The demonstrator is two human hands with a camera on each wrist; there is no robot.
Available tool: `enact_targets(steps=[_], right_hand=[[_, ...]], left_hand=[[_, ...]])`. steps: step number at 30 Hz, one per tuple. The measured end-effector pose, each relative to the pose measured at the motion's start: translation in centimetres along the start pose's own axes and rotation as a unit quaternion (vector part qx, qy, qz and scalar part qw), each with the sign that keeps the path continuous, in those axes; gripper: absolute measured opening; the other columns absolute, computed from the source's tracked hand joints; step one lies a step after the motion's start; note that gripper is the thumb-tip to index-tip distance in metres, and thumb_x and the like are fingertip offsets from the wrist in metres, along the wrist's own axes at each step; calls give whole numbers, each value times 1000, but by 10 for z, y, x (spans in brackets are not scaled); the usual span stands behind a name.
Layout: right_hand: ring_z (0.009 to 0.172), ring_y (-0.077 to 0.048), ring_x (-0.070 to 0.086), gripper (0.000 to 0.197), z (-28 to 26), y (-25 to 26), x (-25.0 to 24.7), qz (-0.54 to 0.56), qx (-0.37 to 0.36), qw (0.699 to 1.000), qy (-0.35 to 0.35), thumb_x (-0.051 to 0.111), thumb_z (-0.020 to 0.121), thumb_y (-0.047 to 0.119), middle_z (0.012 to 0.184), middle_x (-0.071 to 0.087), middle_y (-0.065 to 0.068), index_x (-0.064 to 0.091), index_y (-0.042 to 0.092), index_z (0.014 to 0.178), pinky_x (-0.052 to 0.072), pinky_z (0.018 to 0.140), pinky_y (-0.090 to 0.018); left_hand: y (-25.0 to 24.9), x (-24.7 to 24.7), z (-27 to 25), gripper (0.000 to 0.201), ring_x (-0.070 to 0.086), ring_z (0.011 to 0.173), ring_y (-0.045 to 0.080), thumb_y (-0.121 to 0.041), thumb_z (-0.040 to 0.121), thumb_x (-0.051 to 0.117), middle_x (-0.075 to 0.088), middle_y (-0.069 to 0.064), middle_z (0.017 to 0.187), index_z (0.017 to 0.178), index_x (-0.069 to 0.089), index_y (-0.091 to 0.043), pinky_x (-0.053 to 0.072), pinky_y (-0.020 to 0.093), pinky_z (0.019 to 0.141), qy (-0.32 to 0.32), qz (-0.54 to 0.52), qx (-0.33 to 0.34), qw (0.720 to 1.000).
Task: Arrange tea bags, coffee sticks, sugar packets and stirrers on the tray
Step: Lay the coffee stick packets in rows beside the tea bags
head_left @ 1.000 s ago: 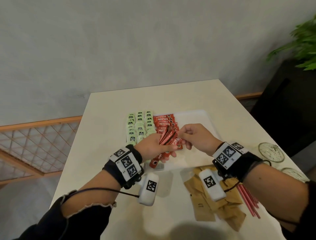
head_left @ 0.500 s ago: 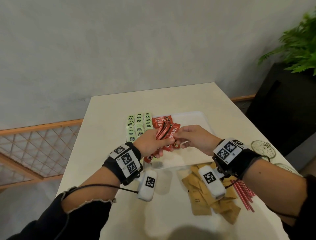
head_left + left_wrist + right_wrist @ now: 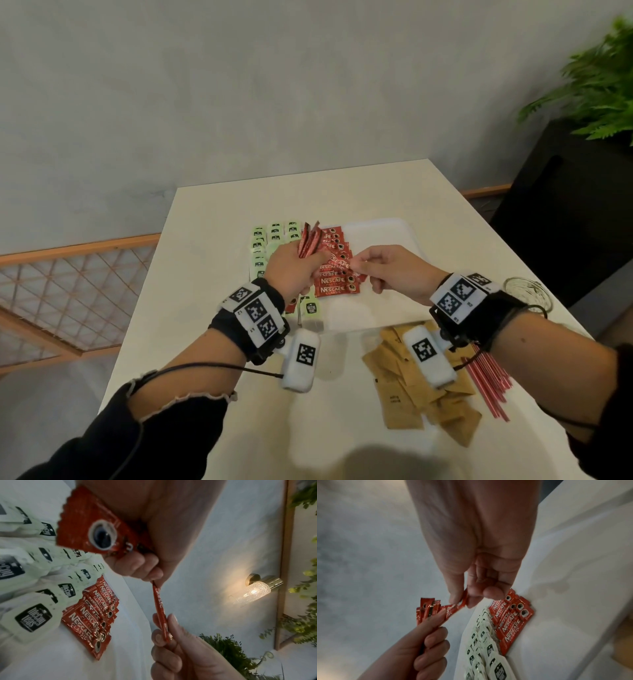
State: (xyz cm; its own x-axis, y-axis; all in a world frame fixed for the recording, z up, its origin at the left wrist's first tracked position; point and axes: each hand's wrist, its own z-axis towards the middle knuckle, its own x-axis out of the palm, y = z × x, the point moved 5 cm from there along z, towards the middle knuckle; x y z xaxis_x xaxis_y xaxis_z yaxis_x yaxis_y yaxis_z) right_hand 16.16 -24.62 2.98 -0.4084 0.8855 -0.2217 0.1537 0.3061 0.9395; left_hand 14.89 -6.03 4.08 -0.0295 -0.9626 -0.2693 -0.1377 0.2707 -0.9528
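My left hand (image 3: pixel 301 265) grips a bundle of red coffee sticks (image 3: pixel 309 240) upright above the white tray (image 3: pixel 380 233). My right hand (image 3: pixel 359 266) pinches one coffee stick (image 3: pixel 160 609) by its end; its other end still sits at my left fingers (image 3: pixel 144 568). On the tray, green tea bags (image 3: pixel 270 240) lie in rows at the left, with a row of coffee sticks (image 3: pixel 337 286) beside them. Brown sugar packets (image 3: pixel 407 390) and red stirrers (image 3: pixel 488 383) lie on the table near me, partly under my right wrist.
The tray's right half (image 3: pixel 394 246) holds nothing. A glass coaster (image 3: pixel 527 294) sits at the table's right edge. A dark cabinet with a plant (image 3: pixel 596 89) stands to the right, and a wooden lattice rail (image 3: pixel 68 281) to the left.
My left hand has tipped the bundle more upright. My right hand has moved right, drawing a single stick out of the bundle.
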Motion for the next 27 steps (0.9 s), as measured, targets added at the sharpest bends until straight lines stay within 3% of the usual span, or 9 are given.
enact_targets(steps=[4, 7, 10, 13, 17, 21, 23, 25, 27], right_hand=[[62, -10, 55, 25, 2, -12, 0, 34, 17, 999, 3, 71, 87, 19, 86, 67, -11, 69, 1, 103, 48, 60, -22], [65, -12, 60, 21, 7, -19, -5, 12, 32, 999, -15, 70, 88, 17, 84, 70, -7, 70, 0, 100, 50, 59, -23], [60, -12, 61, 11, 11, -34, -10, -134, 98, 986, 32, 70, 87, 14, 76, 71, -4, 71, 5, 93, 50, 55, -21], [57, -10, 63, 7, 16, -52, -10, -218, 158, 960, 71, 72, 85, 12, 74, 71, -6, 72, 8, 90, 51, 55, -20], [53, -15, 63, 24, 30, -64, -9, -200, 183, 962, 18, 74, 82, 10, 71, 70, -9, 54, 9, 96, 54, 56, -25], [57, -20, 58, 29, 40, -63, -3, -156, 194, 968, 15, 75, 82, 8, 70, 66, -12, 47, 9, 91, 52, 57, -28], [59, -21, 54, 29, 43, -59, -2, -128, 192, 973, 17, 74, 82, 6, 70, 63, -13, 45, 10, 85, 49, 57, -29], [59, -19, 50, 33, 44, -57, -2, -118, 184, 976, 17, 76, 81, 9, 70, 59, -13, 43, 14, 78, 46, 57, -28], [60, -17, 53, 32, 44, -56, -7, -170, 169, 971, -13, 79, 79, 23, 75, 62, -10, 48, 14, 79, 46, 55, -25]], left_hand=[[5, 0, 3, 24, 40, 41, 11, -24, 94, 63, 50, 1, 58, 75, 52, -16, 36, 24, 40, -4, -33, -11, 999], [8, -1, 6, 22, 38, 42, 10, -29, 93, 63, 48, -2, 60, 77, 53, -16, 34, 24, 43, 2, 23, -12, 1000], [14, -8, 11, 23, 37, 45, 9, -35, 91, 63, 44, -4, 64, 86, 54, -14, 32, 22, 41, -7, 51, -46, 998], [15, -14, 14, 21, 33, 50, 12, -34, 96, 49, 39, -1, 69, 87, 48, -15, 30, 23, 44, -15, 17, -85, 996], [20, -17, 17, 22, 42, 58, 13, -28, 99, 40, 43, 2, 80, 105, 51, -10, 41, 27, 52, -11, -2, -97, 995], [23, -16, 14, 15, 54, 55, 13, -27, 102, 45, 48, 4, 81, 97, 47, -13, 58, 33, 61, 2, -26, -94, 995], [21, -15, 10, 15, 58, 51, 13, -26, 103, 45, 53, 6, 75, 91, 48, -17, 58, 29, 56, 29, -27, -82, 996], [22, -14, 6, 15, 54, 46, 11, -23, 102, 49, 52, 4, 66, 88, 50, -16, 51, 24, 46, 70, -21, -73, 995], [26, -12, 5, 16, 48, 45, 11, -25, 98, 57, 50, 0, 61, 90, 53, -12, 46, 24, 43, 117, 9, -68, 991]])
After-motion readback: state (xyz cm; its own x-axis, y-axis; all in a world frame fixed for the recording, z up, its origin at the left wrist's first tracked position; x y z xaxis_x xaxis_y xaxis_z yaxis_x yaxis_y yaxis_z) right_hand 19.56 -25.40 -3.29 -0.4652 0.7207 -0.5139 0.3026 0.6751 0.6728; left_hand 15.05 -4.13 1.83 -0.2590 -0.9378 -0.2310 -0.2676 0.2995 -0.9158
